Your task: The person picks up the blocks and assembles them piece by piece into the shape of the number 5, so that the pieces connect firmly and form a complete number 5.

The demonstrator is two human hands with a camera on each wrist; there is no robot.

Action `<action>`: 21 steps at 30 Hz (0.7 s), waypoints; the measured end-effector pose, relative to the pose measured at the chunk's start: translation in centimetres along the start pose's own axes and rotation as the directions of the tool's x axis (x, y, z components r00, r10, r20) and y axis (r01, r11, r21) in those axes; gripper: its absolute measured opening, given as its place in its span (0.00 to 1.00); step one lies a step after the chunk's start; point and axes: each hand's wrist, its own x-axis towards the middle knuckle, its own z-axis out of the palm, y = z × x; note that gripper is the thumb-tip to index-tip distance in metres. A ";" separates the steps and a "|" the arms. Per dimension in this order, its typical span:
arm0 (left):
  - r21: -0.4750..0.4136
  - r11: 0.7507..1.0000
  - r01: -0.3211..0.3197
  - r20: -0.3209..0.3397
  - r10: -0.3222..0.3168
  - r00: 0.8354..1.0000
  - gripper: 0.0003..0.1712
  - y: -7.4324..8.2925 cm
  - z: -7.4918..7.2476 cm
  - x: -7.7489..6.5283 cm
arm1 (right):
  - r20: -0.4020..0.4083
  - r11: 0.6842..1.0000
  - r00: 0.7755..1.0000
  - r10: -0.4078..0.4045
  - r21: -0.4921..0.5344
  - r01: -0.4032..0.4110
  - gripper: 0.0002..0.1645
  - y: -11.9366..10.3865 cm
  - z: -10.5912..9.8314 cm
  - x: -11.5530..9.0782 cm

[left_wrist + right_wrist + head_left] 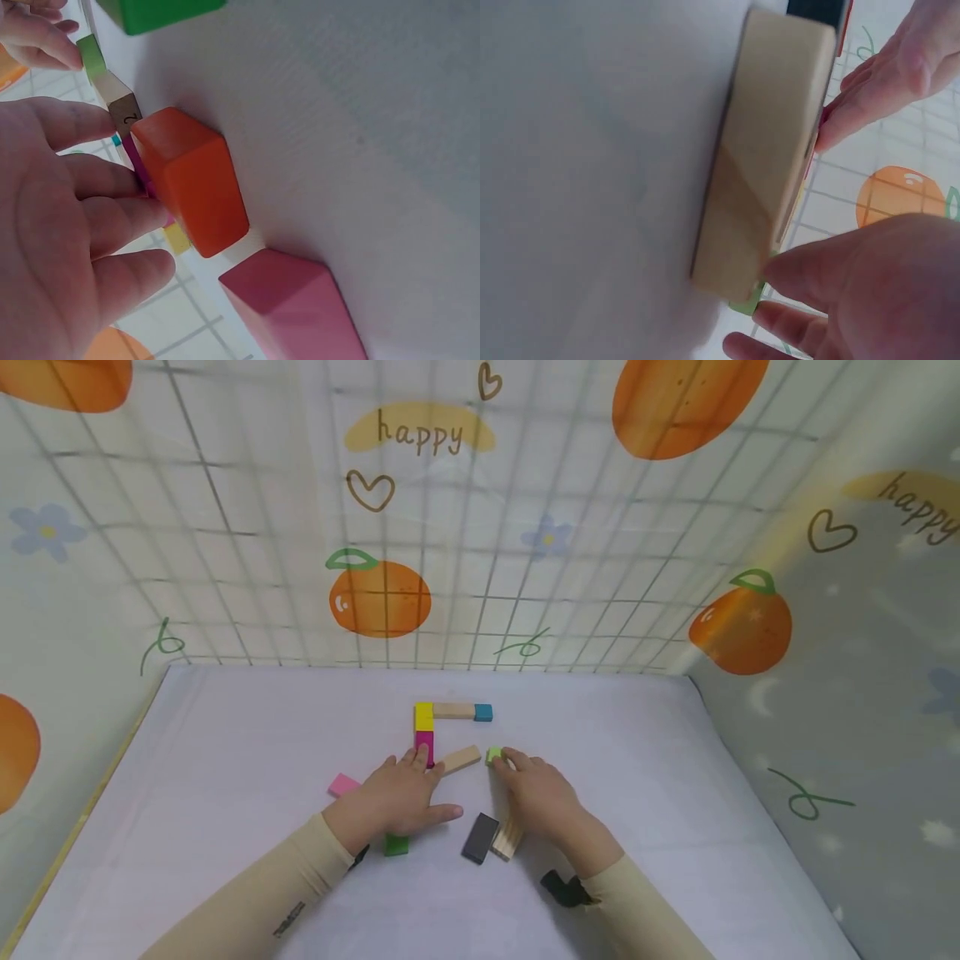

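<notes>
My left hand [411,774] lies flat with its fingers fairly straight over an orange block [191,180], which it hides in the head view. Its fingertips reach the magenta block [424,745]. My right hand [507,763] pinches a small light green block [494,755] between thumb and fingers, beside a tilted natural wood block [460,760]. In the right wrist view the light green block [746,302] shows just under the thumb. Farther back, a yellow block [423,717], a wood block [453,711] and a teal block [483,712] form a row that meets the magenta block at a corner.
A pink block [343,785] lies left of my left hand and a green block [396,844] lies under its wrist. A dark grey block [480,837] and a wood block [507,837] lie by my right wrist. Patterned walls enclose the white table [225,760].
</notes>
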 end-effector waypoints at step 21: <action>-0.014 1.000 -0.001 -0.008 0.001 1.000 0.54 0.1 -0.1 -0.2 | -0.008 0.990 0.998 -0.069 0.126 0.070 0.30 0.5 -0.1 0.1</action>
